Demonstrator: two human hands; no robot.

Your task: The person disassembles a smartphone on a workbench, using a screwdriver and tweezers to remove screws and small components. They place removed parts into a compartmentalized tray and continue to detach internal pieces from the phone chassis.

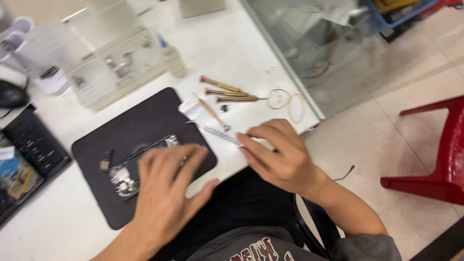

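**Opened phone under our hands on the black mat**

We have the opened phone (126, 175) lying on the black work mat (140, 125), its back already off and its inner parts showing at the near-left end. Our left hand (166, 186) lies flat over its right half, fingers spread and pressing down, gripping nothing. Our right hand (280, 154) sits at the table's edge, fingers loosely curled, fingertips touching a thin silvery strip tool (220, 133); the blur keeps us from telling whether they pinch it or only rest on it. A small loose part (104, 165) lies on the mat left of the phone. Judging by this, the opening is done and the inside work remains. Beyond the mat lie three brass-handled screwdrivers (227, 93), two rubber bands (287, 102), a small bottle (173, 58) and a clear parts box (116, 67). A black keyboard (31, 145) sits at left.
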